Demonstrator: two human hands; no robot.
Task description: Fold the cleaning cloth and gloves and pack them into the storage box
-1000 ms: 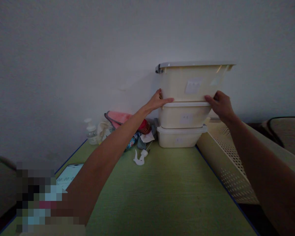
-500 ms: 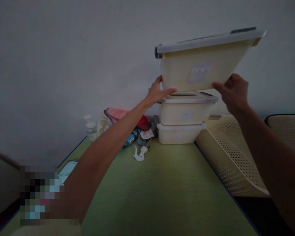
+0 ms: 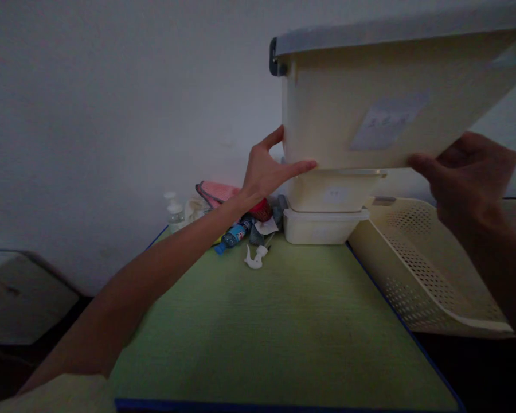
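Observation:
Between my two hands I hold a large cream storage box [image 3: 327, 115] with a pale lid, a dark side latch and a paper label, tilted up to the right. My left hand [image 3: 269, 169] grips its lower left end, thumb along the front bottom edge and fingers on the far side. At the lower right, my right hand [image 3: 468, 172] has its thumb on the front, with its fingers underneath partly hidden. Below it, a smaller lidded box [image 3: 327, 192] rests on another cream box [image 3: 320, 226] on the green table [image 3: 284, 321].
Left of the stack lie a white spray nozzle [image 3: 257, 257], a plastic bottle [image 3: 236, 234], a red container [image 3: 262, 210] and a pink cloth [image 3: 217, 192]. A pump bottle [image 3: 174, 212] stands behind my left arm. A perforated cream basket [image 3: 413, 269] sits beyond the table's right edge.
The large box has come closer and higher, off the stack, with both hands still holding it. My right hand has moved right, and the view has shifted.

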